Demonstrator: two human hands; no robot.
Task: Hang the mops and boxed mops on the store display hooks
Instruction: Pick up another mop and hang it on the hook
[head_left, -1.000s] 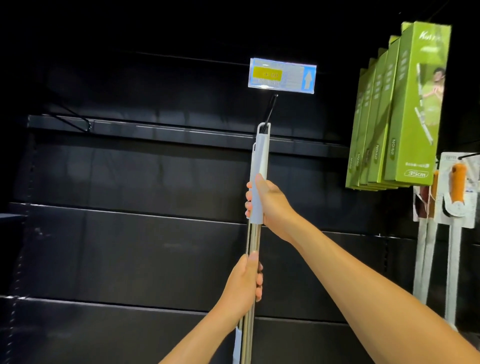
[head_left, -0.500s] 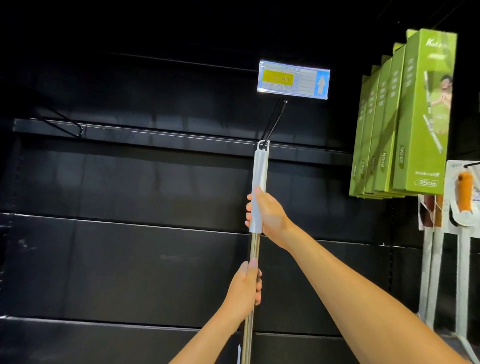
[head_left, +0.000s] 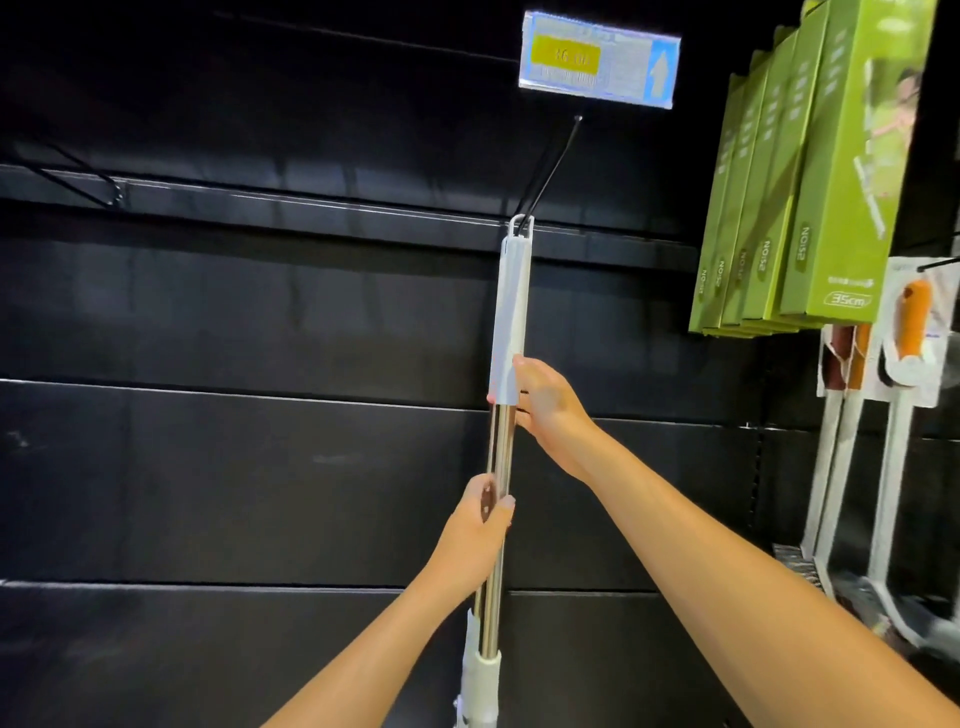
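Mop (head_left: 511, 312) upright against black display wall (head_left: 260, 312), top loop threaded onto hook (head_left: 553, 167) under price tag (head_left: 597, 62). Right hand (head_left: 545, 402) wrapped round base of white grip, left hand (head_left: 480, 525) clasping steel pole lower down, likely steadying weight until seated. Green boxed mops (head_left: 810, 182) hanging near right edge.

The back wall (head_left: 260, 322) is all matte black panelling, stacked in wide horizontal bands. A narrow ledge (head_left: 311, 200) runs across it high up and catches a thin line of light. Lower down, two pale seams (head_left: 234, 395) (head_left: 208, 587) cross the panels. The top of the wall falls into deep shadow. A glossy price label (head_left: 597, 60) shines bright blue and yellow against it. A slotted upright strip (head_left: 759, 467) divides the panels at the right.
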